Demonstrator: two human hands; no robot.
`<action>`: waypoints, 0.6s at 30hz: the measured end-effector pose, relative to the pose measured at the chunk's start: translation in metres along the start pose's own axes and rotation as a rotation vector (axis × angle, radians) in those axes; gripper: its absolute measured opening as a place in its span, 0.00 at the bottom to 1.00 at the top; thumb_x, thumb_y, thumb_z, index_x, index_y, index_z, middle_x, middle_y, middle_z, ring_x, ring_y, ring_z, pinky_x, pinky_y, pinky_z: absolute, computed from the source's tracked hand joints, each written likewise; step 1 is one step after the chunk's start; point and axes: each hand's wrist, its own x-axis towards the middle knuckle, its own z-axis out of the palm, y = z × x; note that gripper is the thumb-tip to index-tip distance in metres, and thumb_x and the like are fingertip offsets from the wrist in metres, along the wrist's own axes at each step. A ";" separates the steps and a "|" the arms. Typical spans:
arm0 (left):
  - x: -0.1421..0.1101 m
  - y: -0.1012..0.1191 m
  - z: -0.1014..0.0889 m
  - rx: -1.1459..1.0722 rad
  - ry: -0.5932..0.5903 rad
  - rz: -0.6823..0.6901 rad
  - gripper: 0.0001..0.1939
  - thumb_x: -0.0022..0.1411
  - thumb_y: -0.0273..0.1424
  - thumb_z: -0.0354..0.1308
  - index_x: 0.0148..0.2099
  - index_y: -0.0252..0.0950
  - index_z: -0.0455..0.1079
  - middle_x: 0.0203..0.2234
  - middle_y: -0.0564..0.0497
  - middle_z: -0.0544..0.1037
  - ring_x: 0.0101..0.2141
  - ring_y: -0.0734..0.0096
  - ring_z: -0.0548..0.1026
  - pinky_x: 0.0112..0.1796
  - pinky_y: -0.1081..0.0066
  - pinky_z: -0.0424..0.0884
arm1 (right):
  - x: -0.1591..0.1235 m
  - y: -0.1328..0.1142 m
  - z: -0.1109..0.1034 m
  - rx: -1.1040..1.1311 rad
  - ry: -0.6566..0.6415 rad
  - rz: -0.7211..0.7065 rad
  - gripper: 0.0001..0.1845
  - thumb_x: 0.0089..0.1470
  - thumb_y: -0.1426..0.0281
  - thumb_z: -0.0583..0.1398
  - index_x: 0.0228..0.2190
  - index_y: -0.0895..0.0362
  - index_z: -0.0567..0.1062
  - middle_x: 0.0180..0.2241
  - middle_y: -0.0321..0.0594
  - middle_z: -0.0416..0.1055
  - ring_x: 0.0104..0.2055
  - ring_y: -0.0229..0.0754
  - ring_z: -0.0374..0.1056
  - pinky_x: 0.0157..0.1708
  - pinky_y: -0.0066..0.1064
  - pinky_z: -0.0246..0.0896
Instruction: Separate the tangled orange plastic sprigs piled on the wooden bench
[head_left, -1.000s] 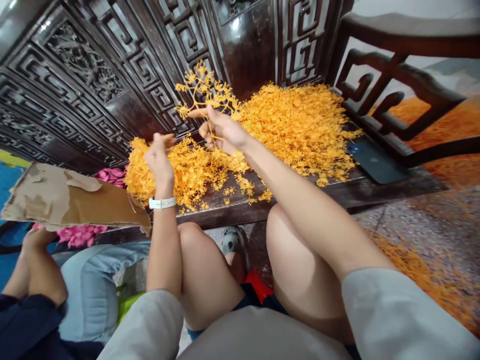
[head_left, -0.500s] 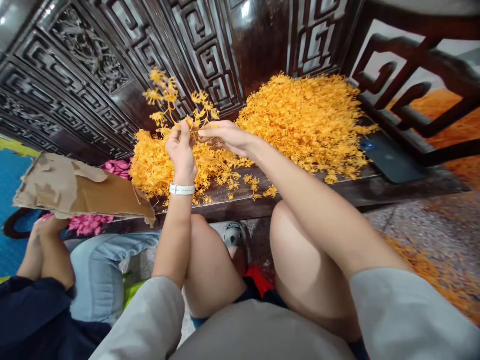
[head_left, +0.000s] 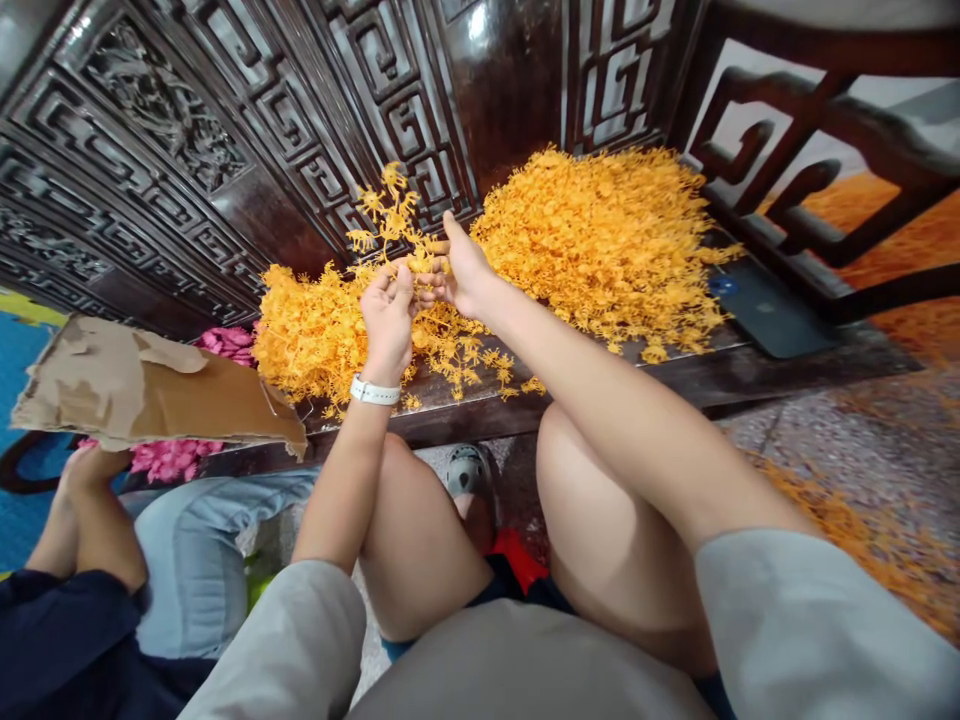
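Note:
Above the bench, my left hand (head_left: 388, 320) is closed in a pinch on the stem of a yellow plastic flower sprig (head_left: 386, 215), whose branched tips stand up beyond the fingers. Just to its right, my right hand (head_left: 466, 275) has its thumb raised and its fingers apart, pointing toward the sprig's base. Those fingertips lie beside the left hand's; whether they touch the stem is hard to make out. Below both hands spreads a smaller heap of yellow sprigs (head_left: 315, 325). A larger yellow heap (head_left: 600, 250) rises to the right of my right hand.
A dark wooden bench (head_left: 645, 385) with a carved back (head_left: 510, 90) bears the heaps. On its right end lies a phone (head_left: 784, 305). Torn cardboard (head_left: 150, 385) separates the yellow from pink flowers (head_left: 176, 458). At the left, another person's hand (head_left: 97, 462) is near the pink pieces.
The sprig has passed from my right hand to my left. My left hand has moved right and up to meet it. My right hand has opened its fingers beside it.

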 end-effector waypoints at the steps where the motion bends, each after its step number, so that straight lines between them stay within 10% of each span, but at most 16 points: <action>1: 0.000 0.002 -0.001 0.004 -0.015 0.013 0.22 0.60 0.51 0.73 0.45 0.39 0.76 0.28 0.53 0.78 0.23 0.78 0.70 0.26 0.74 0.65 | -0.001 -0.002 -0.002 -0.022 0.010 -0.012 0.43 0.56 0.26 0.46 0.40 0.53 0.68 0.25 0.35 0.61 0.22 0.36 0.55 0.20 0.28 0.49; 18: -0.001 0.006 -0.003 0.036 -0.101 0.108 0.21 0.65 0.53 0.66 0.42 0.40 0.72 0.18 0.59 0.61 0.17 0.79 0.56 0.20 0.74 0.50 | -0.013 -0.019 -0.007 -0.309 -0.080 -0.044 0.30 0.63 0.38 0.59 0.31 0.52 0.65 0.17 0.27 0.51 0.18 0.34 0.42 0.18 0.30 0.38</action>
